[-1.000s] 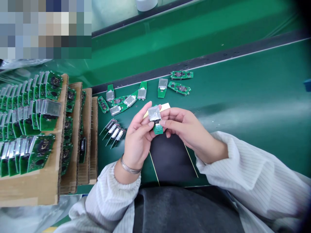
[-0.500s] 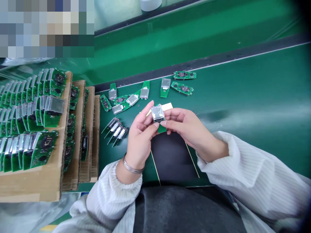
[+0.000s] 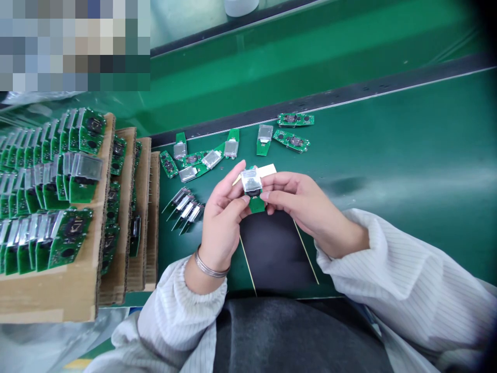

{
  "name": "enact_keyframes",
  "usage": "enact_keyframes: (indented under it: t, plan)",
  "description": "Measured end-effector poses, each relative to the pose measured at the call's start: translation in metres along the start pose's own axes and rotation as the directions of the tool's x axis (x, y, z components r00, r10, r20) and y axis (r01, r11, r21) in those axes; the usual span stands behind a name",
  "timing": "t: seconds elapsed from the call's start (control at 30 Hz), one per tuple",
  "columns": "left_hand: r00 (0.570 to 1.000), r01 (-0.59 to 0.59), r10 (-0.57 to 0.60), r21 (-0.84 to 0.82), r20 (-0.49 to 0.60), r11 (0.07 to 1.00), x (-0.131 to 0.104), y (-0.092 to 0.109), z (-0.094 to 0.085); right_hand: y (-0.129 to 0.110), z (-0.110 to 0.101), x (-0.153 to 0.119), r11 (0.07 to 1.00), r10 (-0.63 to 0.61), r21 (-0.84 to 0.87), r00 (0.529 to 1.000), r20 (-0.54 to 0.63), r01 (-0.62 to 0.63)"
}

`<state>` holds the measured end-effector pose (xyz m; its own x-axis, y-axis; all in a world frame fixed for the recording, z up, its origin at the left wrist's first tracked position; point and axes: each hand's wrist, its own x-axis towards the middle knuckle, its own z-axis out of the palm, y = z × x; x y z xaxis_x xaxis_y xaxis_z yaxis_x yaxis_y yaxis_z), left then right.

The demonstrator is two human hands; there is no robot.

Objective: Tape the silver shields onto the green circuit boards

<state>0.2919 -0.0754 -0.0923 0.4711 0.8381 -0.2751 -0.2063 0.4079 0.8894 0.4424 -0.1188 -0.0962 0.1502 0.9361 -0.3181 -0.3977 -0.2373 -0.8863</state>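
Observation:
Between my two hands is a green circuit board with a shiny square display on its upper part. My left hand grips its left edge, thumb on the front near the display's lower corner. From the other side my right hand pinches the right edge between thumb and fingers. The board is tilted toward me above the top end of a black mat. Just behind it a pale card-like piece shows in part; what it belongs to is hidden.
Stacked cardboard sheets on the left hold rows of upright boards. Several leaning boards stand beside my left hand. Loose boards lie further back, with two more boards toward the right, near the dark ledge.
My thumbs have shifted slightly apart on the board, so more of its green lower part shows. The board remains in nearly the same place.

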Motion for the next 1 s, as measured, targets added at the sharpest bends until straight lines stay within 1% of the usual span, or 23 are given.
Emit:
enact_keyframes:
  t: [0.13,0.3,0.4,0.5,0.63,0.73,0.83,1.0]
  plan:
    - [1.000,0.001,-0.001,0.020,-0.003,1.000,0.0003,0.0003,-0.0012,-0.0018,0.0005,-0.0004,0.999,-0.026,-0.024,1.000,-0.003,0.026]
    - [0.998,-0.065,0.066,0.097,-0.005,0.993,0.0003,0.0007,-0.0025,-0.0033,0.0000,-0.0010,0.995,-0.049,-0.091,0.999,-0.009,0.048]
    - [0.994,-0.113,0.111,0.145,0.022,0.983,0.0003,-0.0006,-0.0042,-0.0041,-0.0012,-0.0014,0.987,-0.069,-0.146,0.998,-0.009,0.067]
    - [0.993,-0.119,0.115,0.155,0.029,0.981,0.0002,-0.0014,-0.0053,-0.0049,-0.0023,-0.0011,0.981,-0.089,-0.176,0.996,0.000,0.088]
    - [0.996,-0.085,0.084,0.145,0.011,0.986,-0.0006,0.0007,-0.0050,-0.0065,-0.0033,-0.0003,0.984,-0.068,-0.164,0.998,0.009,0.069]
    - [0.997,-0.073,0.072,0.128,0.016,0.989,-0.0012,0.0029,-0.0040,-0.0067,-0.0038,0.0000,0.991,-0.050,-0.126,0.999,0.011,0.051]
    - [0.996,-0.081,0.079,0.101,0.031,0.992,-0.0008,0.0034,-0.0030,-0.0054,-0.0036,-0.0002,0.994,-0.039,-0.099,0.999,0.014,0.040]
    - [0.993,-0.113,0.109,0.084,0.044,0.990,0.0003,-0.0001,-0.0018,-0.0017,-0.0022,-0.0005,0.994,-0.029,-0.103,1.000,0.003,0.029]
